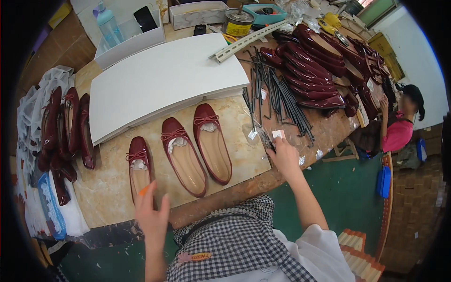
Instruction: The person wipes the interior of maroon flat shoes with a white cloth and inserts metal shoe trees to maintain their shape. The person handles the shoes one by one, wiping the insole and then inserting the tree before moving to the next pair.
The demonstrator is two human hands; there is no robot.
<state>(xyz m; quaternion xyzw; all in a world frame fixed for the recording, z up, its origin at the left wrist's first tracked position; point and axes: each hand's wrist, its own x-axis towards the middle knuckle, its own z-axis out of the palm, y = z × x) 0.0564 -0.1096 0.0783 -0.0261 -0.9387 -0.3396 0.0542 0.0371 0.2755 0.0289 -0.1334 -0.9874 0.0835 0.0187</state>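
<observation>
Three dark red ballet flats stand on the marbled board before me, each with a bow and crumpled tissue in its toe: a left shoe (140,171), a middle shoe (184,157) and a right shoe (213,144). My left hand (151,214) is at the heel of the left shoe, thumb apart from the fingers, with something orange on one fingertip. It covers part of that heel. At the board's right edge, my right hand (285,157) has its fingers closed down beside a small white tag (278,134) and a dark metal item; what it grips is partly hidden.
White card sheets (164,80) lie behind the shoes, with a slotted metal strip (249,41) on them. Black bent rods (282,98) and piled red flats (314,70) fill the right. More flats (70,117) stand left. A person (399,122) sits at far right.
</observation>
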